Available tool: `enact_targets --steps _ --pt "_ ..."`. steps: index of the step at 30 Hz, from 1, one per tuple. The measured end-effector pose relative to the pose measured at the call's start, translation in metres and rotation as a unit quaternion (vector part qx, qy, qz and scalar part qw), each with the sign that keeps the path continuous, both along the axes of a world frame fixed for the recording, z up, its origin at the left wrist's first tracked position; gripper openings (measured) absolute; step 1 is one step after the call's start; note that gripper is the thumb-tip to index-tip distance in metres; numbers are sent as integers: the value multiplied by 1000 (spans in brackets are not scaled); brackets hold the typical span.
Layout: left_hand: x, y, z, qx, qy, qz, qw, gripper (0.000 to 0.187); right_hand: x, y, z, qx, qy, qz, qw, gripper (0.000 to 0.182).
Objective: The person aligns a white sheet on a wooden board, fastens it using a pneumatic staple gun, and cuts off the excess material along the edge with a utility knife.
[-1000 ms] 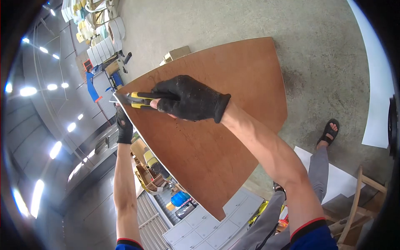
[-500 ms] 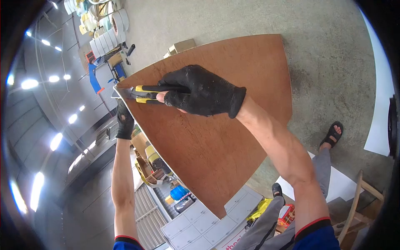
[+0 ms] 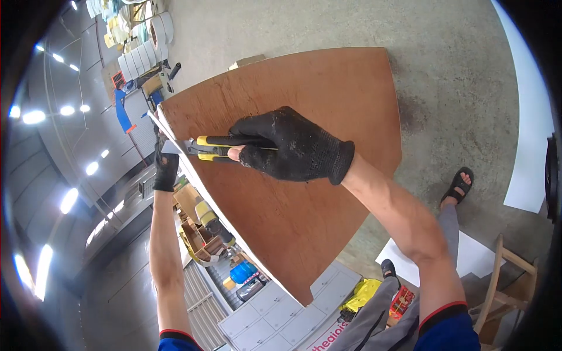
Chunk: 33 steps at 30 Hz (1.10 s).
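Observation:
My right hand, in a black glove with the thumb tip bare, is closed round pliers with yellow-and-black handles. Their metal jaws point left, over the edge of a large brown wooden panel. The panel is wedge-shaped with a curved upper side. Along its left edge runs a thin white strip, whose top end stands slightly off the wood. My left hand, also black-gloved, is at this strip just beyond the jaws and appears closed on it. Its fingers are partly hidden.
Grey lockers and a yellow-and-black power tool show beyond the panel. White rolls lie at the upper left. A wooden chair and white sheets are at the right. A sandalled foot rests on the concrete floor.
My right hand and the pliers have moved slightly down and right along the panel's edge. The strip's upper end now stands farther from the wood, and my left hand has shifted slightly left.

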State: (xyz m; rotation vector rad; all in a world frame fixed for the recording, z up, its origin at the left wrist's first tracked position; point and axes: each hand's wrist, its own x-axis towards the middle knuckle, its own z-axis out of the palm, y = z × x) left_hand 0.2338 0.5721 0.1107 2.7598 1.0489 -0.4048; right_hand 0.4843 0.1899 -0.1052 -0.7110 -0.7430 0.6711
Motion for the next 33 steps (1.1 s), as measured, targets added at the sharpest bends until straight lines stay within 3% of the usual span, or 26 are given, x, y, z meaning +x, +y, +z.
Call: enact_targets --steps 2,4,5,6,7,8,10,11,13,14,16,17,19,20,22,23,24,26,27,29,32,33 --pt "0 -7 -3 -46 -34 50 997 40 -2 -1 0 2 10 -12 1000 30" --pt "31 -45 -15 3 -26 -68 997 33 -1 3 1 -15 -8 -17 1000 30" --pt "-15 2 -19 -219 -222 83 946 23 0 6 2 -12 -10 -18 1000 30" --pt "4 -14 -15 -86 -100 -24 991 25 0 10 3 -15 -4 -39 999 30" --pt "30 -41 -11 53 28 -127 990 28 0 13 5 -19 4 -60 998 30" --pt "40 -56 -13 62 28 -168 984 42 -1 15 7 -15 2 -61 998 30" --pt "39 -47 -16 -119 -62 -52 990 57 -1 14 6 0 10 -80 997 27" --pt "37 -45 -6 178 172 -246 937 35 0 13 6 1 7 -79 997 27" --pt "40 -53 -17 237 90 -313 915 38 4 14 5 -12 28 -64 997 25" --pt "52 -59 -14 33 65 -130 989 45 6 13 6 -8 24 -63 998 25" --pt "36 -46 -16 117 71 -236 962 53 9 12 7 -13 36 -24 999 24" --pt "32 -33 -19 190 76 -366 908 56 9 12 7 -10 34 -23 999 24" --pt "31 -37 -20 184 66 -385 902 57 9 11 7 -27 23 1 999 24" --pt "30 -40 -20 184 67 -384 902 57 9 10 7 -27 23 3 999 24" --pt "33 -51 -20 63 15 -228 972 48 11 2 11 -42 68 115 990 23" --pt "37 -56 -20 1 -11 -147 989 46 8 -1 10 -44 70 113 990 23" --pt "36 -55 -20 -3 -9 -149 989 46 4 -4 9 -25 53 98 993 23" --pt "33 -51 -19 142 45 -184 972 44 4 -8 2 -21 -6 51 998 25" --pt "19 -30 -4 131 202 -32 970 42 3 -5 1 -26 -1 49 998 25" --pt "24 -33 -13 -12 -1 -35 999 41 -3 4 -1 -2 -24 -45 999 24" --pt "16 -26 -8 18 -2 -32 999 38 -11 5 -4 2 -5 -26 1000 25" --pt "8 -16 1 136 149 -193 960 39 -14 2 -5 1 1 -22 1000 25"
